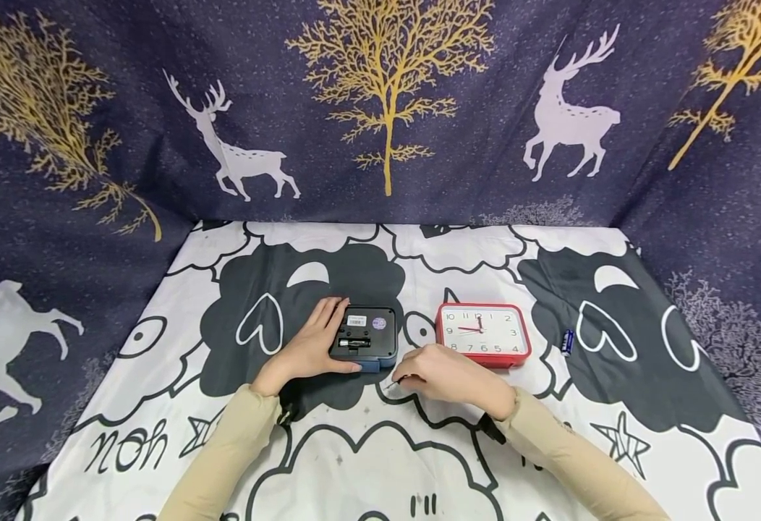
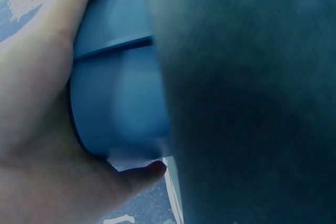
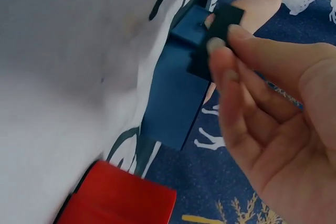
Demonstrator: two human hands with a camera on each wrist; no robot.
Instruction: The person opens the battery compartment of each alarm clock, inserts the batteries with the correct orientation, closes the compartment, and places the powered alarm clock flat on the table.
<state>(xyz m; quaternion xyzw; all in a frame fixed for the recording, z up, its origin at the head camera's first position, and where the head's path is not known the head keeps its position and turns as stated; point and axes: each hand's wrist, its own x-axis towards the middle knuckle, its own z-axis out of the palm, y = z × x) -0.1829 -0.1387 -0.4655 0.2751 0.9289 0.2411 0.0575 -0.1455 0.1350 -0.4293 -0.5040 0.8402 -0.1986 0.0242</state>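
A blue-and-black alarm clock (image 1: 383, 336) lies face down, its back up and its battery slot uncovered. Inside the slot sits a black-and-silver battery (image 1: 354, 344). My left hand (image 1: 309, 344) grips the clock's left side, the thumb along the near edge and the fingers at the far edge; the left wrist view shows the blue casing (image 2: 118, 98) close up. Just right of that clock, my right hand (image 1: 448, 373) pinches a small dark flat piece (image 3: 218, 40), apparently the battery cover, between thumb and fingers. In the right wrist view it appears in front of the blue casing.
A red alarm clock (image 1: 485, 357) lies face up right of the blue one, just beyond my right hand. Farther right lies a loose blue battery (image 1: 568, 342). A patterned black-and-white cloth (image 1: 367, 463) covers the table, and a dark blue curtain (image 1: 328, 181) hangs behind.
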